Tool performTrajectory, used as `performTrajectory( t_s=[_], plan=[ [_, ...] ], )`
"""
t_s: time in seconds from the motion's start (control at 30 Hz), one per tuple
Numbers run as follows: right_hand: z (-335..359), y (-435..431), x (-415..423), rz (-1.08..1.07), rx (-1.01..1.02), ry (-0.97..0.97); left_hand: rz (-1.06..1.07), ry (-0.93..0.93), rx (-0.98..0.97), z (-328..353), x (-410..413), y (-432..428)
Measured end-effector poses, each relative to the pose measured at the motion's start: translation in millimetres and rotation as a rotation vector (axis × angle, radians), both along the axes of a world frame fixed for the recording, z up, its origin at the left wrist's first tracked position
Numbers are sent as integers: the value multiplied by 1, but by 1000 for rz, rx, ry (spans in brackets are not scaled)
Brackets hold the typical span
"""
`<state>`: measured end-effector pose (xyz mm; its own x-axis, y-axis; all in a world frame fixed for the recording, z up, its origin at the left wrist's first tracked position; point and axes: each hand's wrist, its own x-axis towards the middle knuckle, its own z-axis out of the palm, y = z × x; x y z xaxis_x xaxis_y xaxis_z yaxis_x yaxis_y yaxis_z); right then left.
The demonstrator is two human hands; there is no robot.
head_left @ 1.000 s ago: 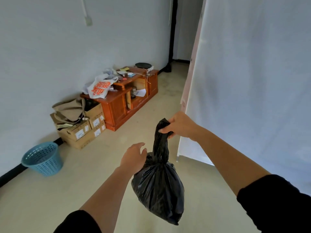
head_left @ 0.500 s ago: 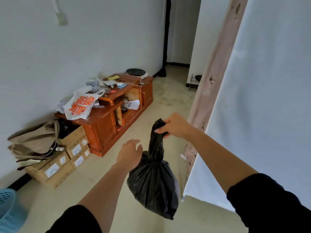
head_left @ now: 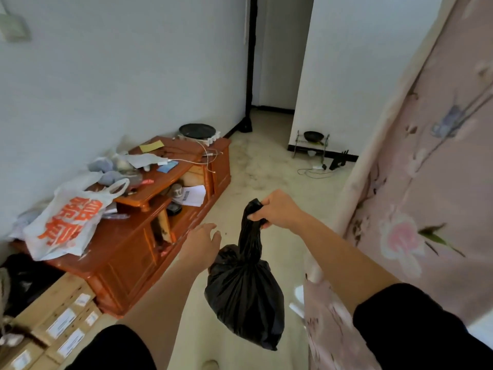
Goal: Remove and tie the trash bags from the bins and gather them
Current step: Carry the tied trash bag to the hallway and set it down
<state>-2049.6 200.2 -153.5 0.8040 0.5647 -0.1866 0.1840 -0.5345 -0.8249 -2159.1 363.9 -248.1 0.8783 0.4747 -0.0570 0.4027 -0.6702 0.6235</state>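
Observation:
A full black trash bag (head_left: 244,297) hangs in the air in front of me, its neck twisted tight above the bulge. My right hand (head_left: 277,209) grips the top of that neck and carries the bag's weight. My left hand (head_left: 201,243) hovers just left of the bag's neck with relaxed, spread fingers and holds nothing. No bin is in view.
A low wooden cabinet (head_left: 128,252) cluttered with papers and a white shopping bag (head_left: 66,222) runs along the left wall, with cardboard boxes (head_left: 56,321) nearer me. A pink floral curtain (head_left: 416,209) hangs at right. Bare floor leads to a doorway (head_left: 272,108) ahead.
I have walked forward along the floor with the bag. The blue basket has dropped out of view at left, and the floral curtain and far doorway now show. Both hands keep their poses.

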Motion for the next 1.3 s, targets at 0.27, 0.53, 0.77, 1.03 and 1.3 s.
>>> performTrajectory(
  t_s=[0.27, 0.53, 0.77, 1.03, 1.3],
  plan=[
    [-9, 66, 202, -115, -67, 32, -163, -7, 29, 11, 226, 91],
    [-6, 77, 391, -366, -31, 25, -365, -22, 52, 14, 449, 108],
    [-18, 87, 577, -376, -24, 5, -387, 7, 39, -6, 642, 112],
    [-6, 111, 789, -340, -63, -15, -370, -7, 55, 5, 854, 123],
    [-15, 171, 1017, -318, -64, -60, -365, -15, 102, -4, 1067, 183]
  ],
)
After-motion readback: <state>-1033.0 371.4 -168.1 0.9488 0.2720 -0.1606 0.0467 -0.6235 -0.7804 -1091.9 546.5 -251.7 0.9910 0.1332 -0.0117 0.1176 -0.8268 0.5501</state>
